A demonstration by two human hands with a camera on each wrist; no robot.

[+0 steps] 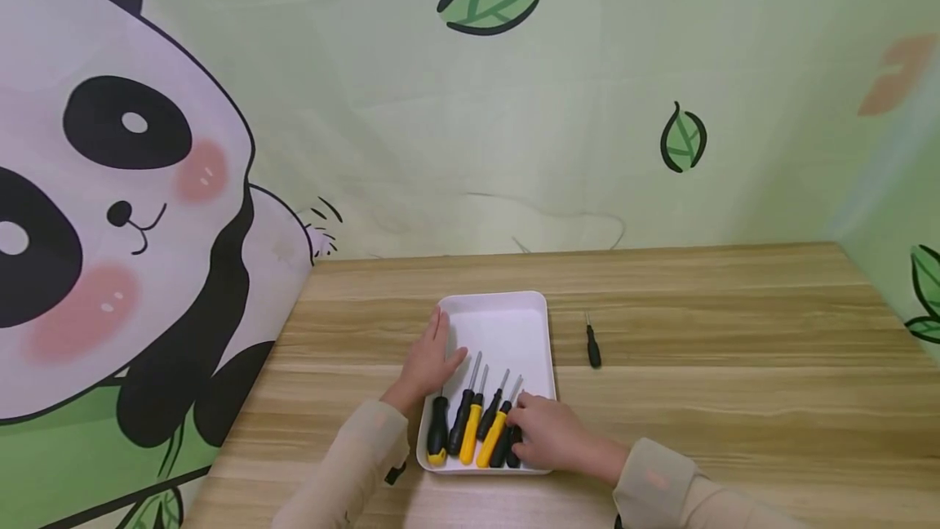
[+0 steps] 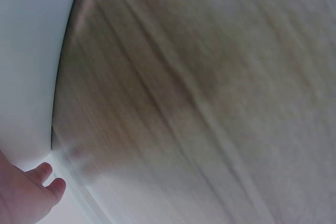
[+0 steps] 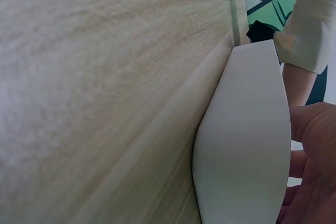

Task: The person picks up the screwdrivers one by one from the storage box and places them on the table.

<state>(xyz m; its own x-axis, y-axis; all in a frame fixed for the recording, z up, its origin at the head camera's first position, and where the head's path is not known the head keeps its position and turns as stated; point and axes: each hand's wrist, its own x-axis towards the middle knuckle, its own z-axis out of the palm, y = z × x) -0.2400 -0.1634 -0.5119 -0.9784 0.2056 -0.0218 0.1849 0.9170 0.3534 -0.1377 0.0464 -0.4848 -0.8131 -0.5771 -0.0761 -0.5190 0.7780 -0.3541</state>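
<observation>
A white tray (image 1: pixel 495 325) lies on the table with several screwdrivers side by side at its near end. Among them are a yellow-handled screwdriver (image 1: pixel 471 435) and a thick black one with a yellow end (image 1: pixel 437 431). My left hand (image 1: pixel 427 362) rests at the tray's left rim, fingers extended along it and thumb over the inside. At the near right corner my right hand (image 1: pixel 547 431) pinches a black-handled screwdriver (image 1: pixel 514 451), its shaft hidden by the fingers. The right wrist view shows the right hand (image 3: pixel 315 156) beyond the tray's side wall (image 3: pixel 241 140).
A small black screwdriver (image 1: pixel 593 347) lies on the wooden table (image 1: pixel 698 398), right of the tray. Behind the table hangs a pale green backdrop (image 1: pixel 367 104) with a printed panda and leaves.
</observation>
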